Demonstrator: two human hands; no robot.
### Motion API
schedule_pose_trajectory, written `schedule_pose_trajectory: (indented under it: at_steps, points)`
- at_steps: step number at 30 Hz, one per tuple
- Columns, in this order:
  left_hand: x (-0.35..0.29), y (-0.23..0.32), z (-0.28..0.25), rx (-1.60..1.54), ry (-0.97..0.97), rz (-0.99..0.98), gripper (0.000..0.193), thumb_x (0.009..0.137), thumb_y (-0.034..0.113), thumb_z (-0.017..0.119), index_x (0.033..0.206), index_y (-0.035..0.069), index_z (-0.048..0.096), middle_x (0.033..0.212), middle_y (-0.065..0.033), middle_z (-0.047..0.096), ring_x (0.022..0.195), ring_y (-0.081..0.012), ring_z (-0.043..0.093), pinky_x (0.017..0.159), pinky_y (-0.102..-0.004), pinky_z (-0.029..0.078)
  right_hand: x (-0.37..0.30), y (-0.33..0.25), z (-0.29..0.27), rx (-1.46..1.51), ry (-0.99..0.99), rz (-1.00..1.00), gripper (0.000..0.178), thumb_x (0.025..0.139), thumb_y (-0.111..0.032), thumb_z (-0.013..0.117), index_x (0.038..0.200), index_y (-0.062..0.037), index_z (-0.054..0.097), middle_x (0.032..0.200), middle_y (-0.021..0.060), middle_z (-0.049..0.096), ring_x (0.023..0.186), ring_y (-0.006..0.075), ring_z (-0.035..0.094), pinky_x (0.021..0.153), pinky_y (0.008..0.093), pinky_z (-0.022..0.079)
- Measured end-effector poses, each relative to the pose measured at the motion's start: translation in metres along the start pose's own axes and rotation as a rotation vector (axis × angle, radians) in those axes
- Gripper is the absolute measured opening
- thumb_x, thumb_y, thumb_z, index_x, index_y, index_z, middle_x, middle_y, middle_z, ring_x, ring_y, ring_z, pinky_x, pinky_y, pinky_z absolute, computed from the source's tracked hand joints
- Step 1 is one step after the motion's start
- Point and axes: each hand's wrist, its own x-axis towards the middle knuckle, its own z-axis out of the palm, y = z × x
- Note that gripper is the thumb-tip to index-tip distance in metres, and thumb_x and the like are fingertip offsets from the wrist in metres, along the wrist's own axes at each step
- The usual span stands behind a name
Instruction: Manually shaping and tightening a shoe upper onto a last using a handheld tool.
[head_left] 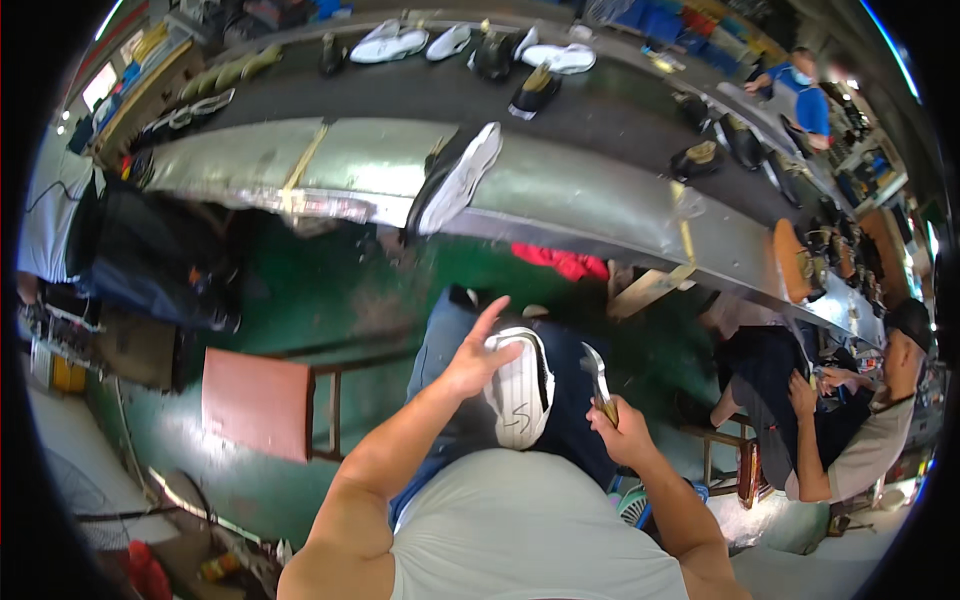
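Observation:
On my lap lies a shoe (518,395) with its white sole turned up and a dark edge along its right side. A dark curved mark shows on the sole near my body. My left hand (477,357) is at the sole's far left side, fingers stretched apart and thumb over the sole; whether it presses on it I cannot tell. To the right of the shoe, apart from it, my right hand (624,432) is closed round the handle of a curved metal tool (597,372) with a brownish handle. The tool's exact kind is unclear.
Ahead runs a metal-edged bench (590,185) with a dark top bearing several shoes. One white-soled shoe (462,180) leans on its near edge. A pink-topped stool (257,404) stands left. A seated person (870,420) works at right; another person (805,105) stands farther back.

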Motion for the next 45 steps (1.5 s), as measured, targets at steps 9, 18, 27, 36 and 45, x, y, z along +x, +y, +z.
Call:
schedule_pose_trajectory:
  at_steps: [9,18,27,36,45]
  points:
    - [-0.01,-0.001,-0.01,0.232,-0.056,-0.105,0.059,0.101,0.022,0.063,0.151,0.015,0.033,0.119,-0.0033,0.063,0.111,-0.012,0.055,0.1,-0.0302,0.044,0.041,-0.042,0.021,0.178,-0.483,0.12,0.032,0.099,-0.021,0.06,0.121,0.0016,0.06,0.091,0.0103,0.069,0.076,0.0164,0.064,0.071,0.0326,0.051]
    - [0.021,-0.009,-0.019,0.594,-0.11,-0.155,0.052,0.104,0.03,0.056,0.15,0.015,0.038,0.12,-0.0051,0.063,0.11,-0.0123,0.056,0.098,-0.0293,0.045,0.089,-0.048,-0.006,0.384,-0.64,0.418,0.023,0.101,-0.021,0.055,0.11,-0.0013,0.061,0.086,0.0047,0.065,0.07,0.0153,0.062,0.068,0.0343,0.053]
    - [0.059,-0.045,-0.028,0.307,-0.062,-0.347,0.048,0.1,0.016,0.062,0.145,0.013,0.047,0.113,-0.0033,0.065,0.102,-0.0108,0.059,0.093,-0.0281,0.049,0.095,0.038,0.045,-0.204,-0.147,-0.141,0.028,0.097,-0.017,0.057,0.112,0.0074,0.057,0.102,0.0263,0.066,0.089,0.0456,0.065,0.081,0.0513,0.052]
    - [0.087,-0.08,-0.013,0.225,0.021,-0.465,0.044,0.096,0.022,0.064,0.138,0.01,0.055,0.112,-0.0071,0.067,0.099,-0.0144,0.062,0.089,-0.0302,0.051,0.104,0.018,-0.002,-0.387,-0.414,0.156,0.016,0.094,-0.012,0.061,0.101,0.0011,0.058,0.083,0.02,0.067,0.076,0.0342,0.068,0.071,0.0392,0.055]
    - [0.106,-0.09,-0.013,0.297,0.006,-0.507,0.045,0.093,0.017,0.064,0.137,0.011,0.057,0.112,-0.0109,0.068,0.099,-0.0185,0.066,0.089,-0.0323,0.053,0.145,0.04,0.014,-0.161,-0.411,0.307,0.032,0.102,-0.031,0.051,0.091,-0.0014,0.055,0.07,0.0053,0.062,0.057,0.0138,0.06,0.054,0.03,0.05]
